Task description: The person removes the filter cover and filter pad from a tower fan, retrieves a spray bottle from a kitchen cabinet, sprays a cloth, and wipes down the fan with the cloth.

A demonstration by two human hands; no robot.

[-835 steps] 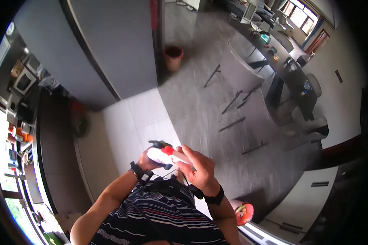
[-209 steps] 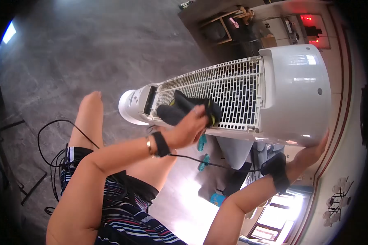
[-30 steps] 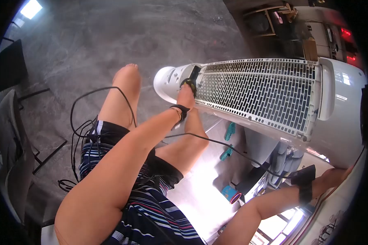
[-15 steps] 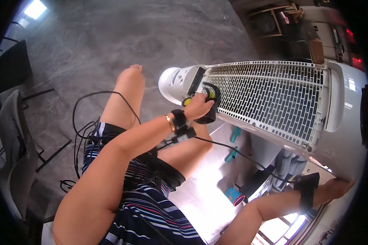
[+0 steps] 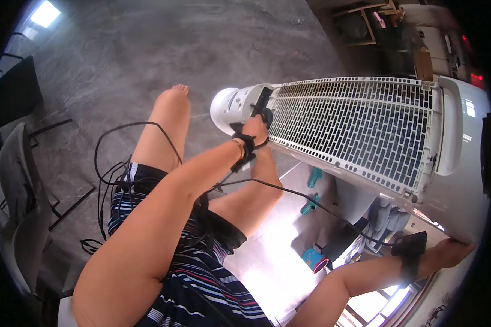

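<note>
A tall white appliance (image 5: 463,136) resembling a floor-standing air conditioner lies across the right of the view, its rounded base pointing left. A white slotted grille (image 5: 354,125) covers its near face. My left hand (image 5: 255,129) is closed at the base end of the grille, beside a dark slot. Its fingers are around a small black object (image 5: 266,115), mostly hidden, whose kind I cannot make out. My right hand (image 5: 451,253) rests with fingers extended against the appliance's far end, holding nothing. Both wrists wear black straps, and a black cable (image 5: 322,204) runs to the right one.
Gray chairs (image 5: 24,201) stand at the left. Teal slippers (image 5: 312,191) and a blue-and-red cylindrical container (image 5: 315,260) are on the floor beneath the appliance. Looped black cables (image 5: 106,180) hang by my left thigh. Wooden furniture (image 5: 365,27) is at the top right.
My left hand has moved left and slightly up, from over the grille's edge to its base end. The black object with yellow patches in it is now mostly hidden. My right hand stays put.
</note>
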